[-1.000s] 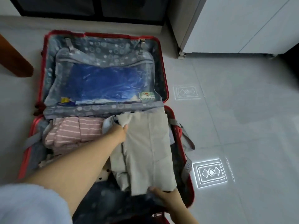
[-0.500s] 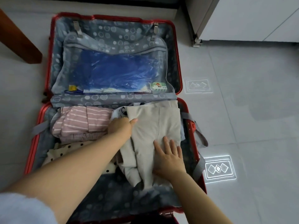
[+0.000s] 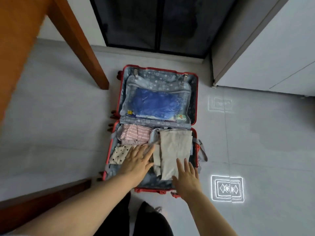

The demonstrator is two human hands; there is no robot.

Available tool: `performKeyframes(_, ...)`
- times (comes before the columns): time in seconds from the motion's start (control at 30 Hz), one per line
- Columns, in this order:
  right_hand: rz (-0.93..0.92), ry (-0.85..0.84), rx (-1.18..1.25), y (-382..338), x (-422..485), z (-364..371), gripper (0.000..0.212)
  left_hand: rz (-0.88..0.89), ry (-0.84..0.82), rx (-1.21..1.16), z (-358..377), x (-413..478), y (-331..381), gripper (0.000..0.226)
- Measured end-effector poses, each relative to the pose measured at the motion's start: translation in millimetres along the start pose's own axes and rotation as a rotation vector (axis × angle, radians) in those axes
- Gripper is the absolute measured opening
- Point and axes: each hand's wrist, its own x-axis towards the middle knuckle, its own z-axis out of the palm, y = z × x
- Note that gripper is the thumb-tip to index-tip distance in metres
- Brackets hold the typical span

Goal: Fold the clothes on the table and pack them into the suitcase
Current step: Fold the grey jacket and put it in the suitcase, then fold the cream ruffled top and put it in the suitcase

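Note:
A red suitcase (image 3: 197, 99) lies open on the floor. Its near half holds a folded beige garment (image 3: 175, 147) on the right, a pink striped garment (image 3: 136, 134) at the back left and a cream polka-dot garment (image 3: 119, 153) at the front left. My left hand (image 3: 138, 161) is spread flat, fingers straight, over the polka-dot garment and the beige garment's left edge. Over the beige garment's near end lies my right hand (image 3: 186, 178), fingers spread and straight. Neither hand grips anything.
The suitcase lid holds a mesh pocket with a blue plastic bag (image 3: 153, 103). A wooden table leg (image 3: 81, 46) stands left of the suitcase and a wooden bar (image 3: 42, 200) lies at the lower left. A white cabinet (image 3: 272, 53) is at the right. My legs (image 3: 144, 220) show below.
The view has pulled back and up from the suitcase. My left hand slid from the beige garment's top edge toward its near left side and opened flat. My right hand moved nearer.

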Motion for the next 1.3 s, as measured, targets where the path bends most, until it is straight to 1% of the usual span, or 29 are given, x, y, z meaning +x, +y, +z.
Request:
performKeyframes(0.03, -0.013, -0.011, 0.008, -11.9, -29.9, -17.7, 0.064, -0.009, 0.007, -0.006, -22.4, -28.7, -3.2, 0.063)
performKeyframes(0.1, -0.046, -0.020, 0.011, -33.2, -89.6, -54.7, 0.063, 0.007, 0.042, -0.006, -65.0, -82.2, -4.5, 0.056)
performKeyframes(0.17, -0.092, 0.027, -0.015, -52.4, -143.3, -99.7, 0.063, 0.019, 0.060, -0.009, -118.5, -129.0, 2.0, 0.061)
performKeyframes(0.27, -0.168, 0.114, -0.086, -86.9, -211.5, -168.8, 0.062, -0.029, 0.212, -0.040, -203.2, -191.9, 9.1, 0.052)
performKeyframes(0.3, -0.196, 0.149, -0.108, -100.9, -233.2, -187.3, 0.062, -0.070, 0.221, -0.081, -225.1, -213.6, 10.2, 0.055)
performKeyframes(0.33, -0.228, 0.193, -0.120, -115.3, -253.5, -201.8, 0.061, -0.112, 0.219, -0.141, -244.5, -236.2, 11.0, 0.063)
performKeyframes(0.4, -0.275, 0.256, -0.133, -142.8, -288.9, -218.2, 0.061, -0.187, 0.215, -0.200, -258.7, -276.0, 9.5, 0.086)
performKeyframes(0.47, -0.305, 0.286, -0.136, -170.5, -317.9, -218.5, 0.062, -0.208, 0.208, -0.233, -256.3, -313.4, 5.8, 0.099)
performKeyframes(0.5, -0.318, 0.298, -0.131, -182.1, -326.7, -216.3, 0.062, -0.207, 0.194, -0.239, -257.0, -327.0, 1.2, 0.099)
performKeyframes(0.57, -0.373, 0.351, -0.122, -216.6, -345.7, -209.4, 0.061, -0.216, 0.222, -0.234, -269.3, -357.8, -26.2, 0.086)
performKeyframes(0.63, -0.407, 0.390, -0.095, -253.2, -361.5, -200.7, 0.058, -0.211, 0.314, -0.197, -290.8, -383.0, -66.0, 0.089)
performKeyframes(0.67, -0.410, 0.396, -0.073, -269.8, -367.5, -195.4, 0.058, -0.207, 0.353, -0.166, -300.3, -394.5, -86.1, 0.087)
performKeyframes(0.73, -0.407, 0.390, -0.067, -303.6, -376.8, -180.3, 0.058, -0.231, 0.404, -0.143, -310.5, -417.3, -127.0, 0.065)
performKeyframes(0.77, -0.431, 0.378, -0.079, -326.1, -381.6, -169.1, 0.057, -0.263, 0.415, -0.155, -310.3, -431.2, -149.7, 0.058)
performKeyframes(0.83, -0.473, 0.344, -0.073, -354.3, -391.1, -156.8, 0.058, -0.334, 0.418, -0.184, -309.3, -447.8, -175.0, 0.055)
performKeyframes(0.87, -0.549, 0.323, -0.110, -395.0, -402.0, -142.4, 0.058, -0.403, 0.432, -0.197, -302.2, -473.5, -207.5, 0.055)
performKeyframes(0.9, -0.607, 0.312, -0.139, -420.7, -409.8, -134.7, 0.059, -0.447, 0.434, -0.195, -298.1, -489.1, -225.9, 0.055)
performKeyframes(1.07, -0.738, 0.321, -0.160, -477.4, -413.9, -142.1, 0.062, -0.465, 0.441, -0.170, -306.4, -502.6, -265.2, 0.058)
performKeyframes(1.2, -0.764, 0.299, -0.210, -506.9, -400.1, -162.9, 0.061, -0.520, 0.428, -0.201, -314.4, -502.8, -290.4, 0.059)
performKeyframes(1.3, -0.790, 0.280, -0.184, -523.1, -395.5, -161.5, 0.061, -0.582, 0.428, -0.196, -323.9, -504.4, -312.5, 0.059)
